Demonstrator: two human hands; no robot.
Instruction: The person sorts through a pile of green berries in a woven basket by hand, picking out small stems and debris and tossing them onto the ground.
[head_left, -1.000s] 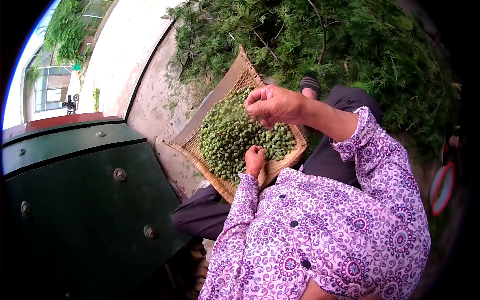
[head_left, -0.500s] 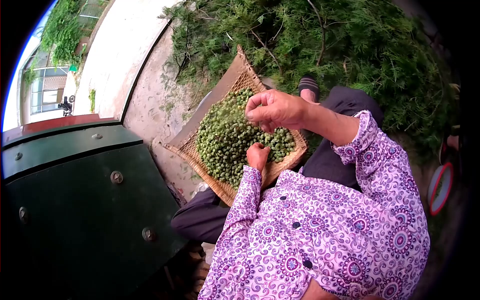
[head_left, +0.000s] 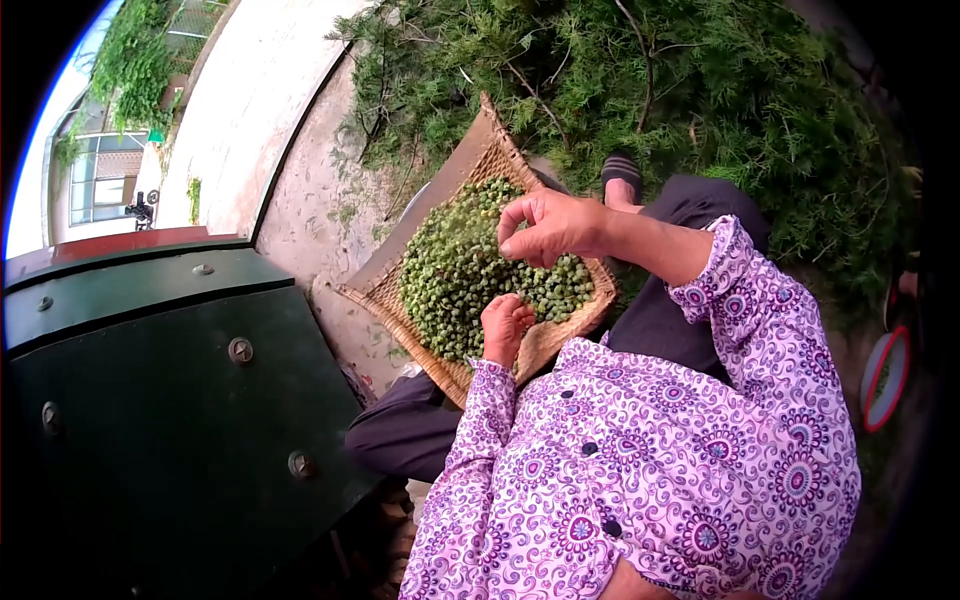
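A woven basket tray (head_left: 365, 285) rests on my lap, heaped with small round green cones or berries (head_left: 450, 275). Low over the near side of the heap is my left hand (head_left: 507, 322), its fingers curled closed; what they hold, if anything, is too small to make out. My right hand (head_left: 550, 225) hangs above the right part of the heap, wrist bent, thumb and fingers drawn together in a pinch. Whatever sits between those fingertips cannot be made out.
Cut green conifer branches (head_left: 720, 110) are piled beyond the tray and to the right. At left stands a dark green metal panel (head_left: 150, 400) with round studs. A red-rimmed basin (head_left: 884, 378) is at far right. Paved ground (head_left: 310, 200) lies beyond the panel.
My left hand has turned and pulled back slightly toward me, its fingers showing more. My right hand has shifted slightly and stays pinched above the heap. The view has drifted a little.
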